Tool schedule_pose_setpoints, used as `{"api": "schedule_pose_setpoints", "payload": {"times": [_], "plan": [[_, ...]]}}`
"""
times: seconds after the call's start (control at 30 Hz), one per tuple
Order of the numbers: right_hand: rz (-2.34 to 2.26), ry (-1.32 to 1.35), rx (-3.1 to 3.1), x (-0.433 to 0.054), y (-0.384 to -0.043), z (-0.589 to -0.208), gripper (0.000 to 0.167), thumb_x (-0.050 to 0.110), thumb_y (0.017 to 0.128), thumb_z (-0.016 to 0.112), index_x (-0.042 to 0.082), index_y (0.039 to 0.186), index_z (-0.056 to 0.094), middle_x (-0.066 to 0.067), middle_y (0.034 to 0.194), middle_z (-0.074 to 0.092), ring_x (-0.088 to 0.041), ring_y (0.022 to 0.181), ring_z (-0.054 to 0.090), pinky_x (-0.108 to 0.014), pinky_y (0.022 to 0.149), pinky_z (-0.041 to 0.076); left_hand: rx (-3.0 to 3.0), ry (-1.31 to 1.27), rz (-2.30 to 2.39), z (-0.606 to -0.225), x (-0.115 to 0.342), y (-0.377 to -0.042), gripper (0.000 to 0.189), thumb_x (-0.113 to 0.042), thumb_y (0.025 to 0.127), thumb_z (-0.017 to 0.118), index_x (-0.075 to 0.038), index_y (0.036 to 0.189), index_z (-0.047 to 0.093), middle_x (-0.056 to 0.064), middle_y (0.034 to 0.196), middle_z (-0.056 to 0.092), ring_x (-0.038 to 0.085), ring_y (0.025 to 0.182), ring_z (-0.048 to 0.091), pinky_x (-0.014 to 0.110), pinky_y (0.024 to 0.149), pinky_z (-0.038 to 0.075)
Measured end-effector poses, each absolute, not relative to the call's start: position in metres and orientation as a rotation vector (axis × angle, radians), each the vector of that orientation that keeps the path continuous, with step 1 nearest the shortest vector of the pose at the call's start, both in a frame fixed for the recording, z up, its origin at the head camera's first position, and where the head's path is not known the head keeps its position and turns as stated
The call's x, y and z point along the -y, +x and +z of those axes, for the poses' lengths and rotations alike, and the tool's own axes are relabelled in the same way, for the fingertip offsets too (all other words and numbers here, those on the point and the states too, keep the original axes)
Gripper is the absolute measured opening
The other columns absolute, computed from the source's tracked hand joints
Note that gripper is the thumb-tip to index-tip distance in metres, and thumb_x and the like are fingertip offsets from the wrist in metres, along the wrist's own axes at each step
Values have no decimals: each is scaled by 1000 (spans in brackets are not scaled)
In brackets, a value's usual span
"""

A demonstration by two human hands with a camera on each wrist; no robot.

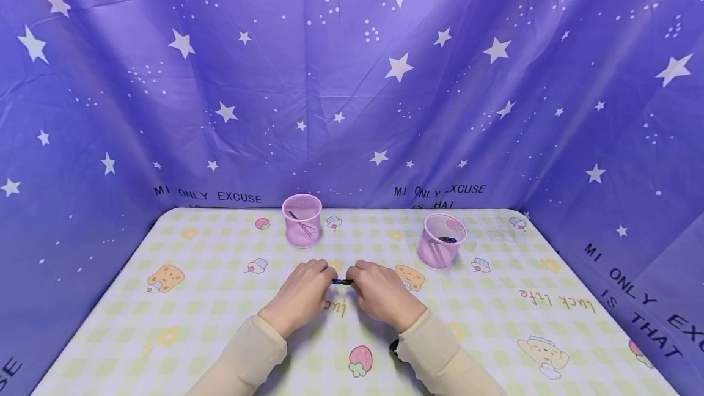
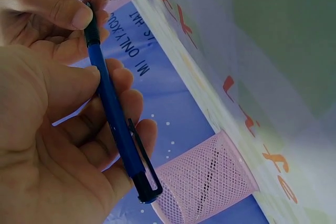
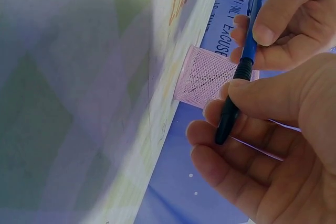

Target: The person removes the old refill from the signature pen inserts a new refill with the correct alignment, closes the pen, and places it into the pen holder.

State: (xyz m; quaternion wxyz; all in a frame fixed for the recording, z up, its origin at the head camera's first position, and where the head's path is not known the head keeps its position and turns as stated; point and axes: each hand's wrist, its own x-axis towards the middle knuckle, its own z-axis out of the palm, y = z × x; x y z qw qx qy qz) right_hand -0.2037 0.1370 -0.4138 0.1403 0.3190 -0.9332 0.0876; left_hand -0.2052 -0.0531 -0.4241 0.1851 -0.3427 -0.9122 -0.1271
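Observation:
A ballpoint pen (image 1: 342,282) with a blue barrel, dark clip and ribbed black grip spans the gap between both hands, over the middle of the table. My left hand (image 1: 305,292) pinches its blue barrel between thumb and fingers; the clip end (image 2: 148,184) juts out beyond that hand. At the black front section, my right hand (image 1: 384,293) holds the grip with thumb and fingertips. In the right wrist view the pen's dark tip (image 3: 223,129) lies along the right fingers.
Behind the hands stand two pink mesh cups. The left cup (image 1: 302,234) contains a thin dark stick; the right cup (image 1: 437,254) has small dark pieces inside. A checked tablecloth (image 1: 209,310) covers the table, and a purple starry curtain (image 1: 308,78) surrounds its far sides.

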Motion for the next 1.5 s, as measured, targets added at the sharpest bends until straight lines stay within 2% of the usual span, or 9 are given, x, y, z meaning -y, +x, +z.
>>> {"api": "schedule_pose_setpoints", "payload": {"times": [0.1, 0.2, 0.33, 0.43, 0.57, 1.0, 1.17, 1.5], "plan": [[254, 920, 2696, -137, -203, -413, 9, 7, 83, 68, 15, 84, 64, 6, 76, 53, -14, 68, 57, -31, 57, 48, 2561, -962, -360, -425, 53, -205, 28, -7, 63, 82, -13, 82, 62, -4, 74, 49, 17, 68, 50, 31, 62, 41], [252, 917, 2696, -137, -203, -413, 9, 7, 83, 68, 15, 84, 64, 6, 75, 53, -14, 68, 57, -31, 56, 47, 2540, -950, -361, -426, 52, -206, 18, -7, 72, 74, -13, 81, 61, -4, 74, 49, 16, 67, 50, 30, 60, 41], [250, 915, 2703, -137, -203, -412, 9, 7, 83, 68, 15, 84, 64, 6, 76, 53, -14, 69, 57, -31, 56, 47, 2524, -929, -362, -426, 52, -205, 9, -10, 81, 68, -11, 89, 64, -4, 78, 51, 16, 70, 51, 29, 61, 41], [252, 913, 2711, -136, -203, -412, 9, 7, 83, 68, 15, 85, 64, 6, 76, 53, -13, 68, 57, -30, 57, 47, 2519, -920, -377, -426, 53, -205, 20, -10, 77, 71, -10, 95, 65, -4, 80, 51, 15, 72, 50, 30, 63, 41], [251, 912, 2711, -136, -203, -412, 9, 7, 83, 68, 15, 85, 64, 7, 77, 54, -13, 69, 57, -30, 57, 48, 2514, -921, -403, -425, 54, -205, 28, -5, 70, 74, -11, 94, 63, -5, 79, 48, 15, 72, 47, 30, 64, 41], [255, 918, 2708, -137, -204, -414, 9, 7, 83, 67, 16, 86, 65, 6, 79, 56, -13, 71, 59, -31, 60, 49, 2526, -908, -405, -424, 54, -205, 24, 4, 70, 69, -12, 85, 58, -4, 75, 47, 16, 70, 48, 31, 62, 40], [257, 919, 2704, -137, -203, -413, 9, 7, 83, 67, 16, 86, 65, 6, 79, 57, -13, 71, 59, -31, 59, 49, 2525, -909, -378, -423, 54, -205, 24, 2, 69, 72, -13, 83, 59, -5, 75, 47, 16, 70, 48, 29, 61, 40], [258, 917, 2700, -137, -203, -412, 9, 7, 83, 68, 15, 86, 65, 6, 78, 55, -13, 70, 58, -30, 58, 48, 2577, -901, -357, -422, 53, -203, 28, -8, 62, 81, -12, 84, 63, -3, 77, 53, 17, 72, 51, 31, 63, 41]]}}
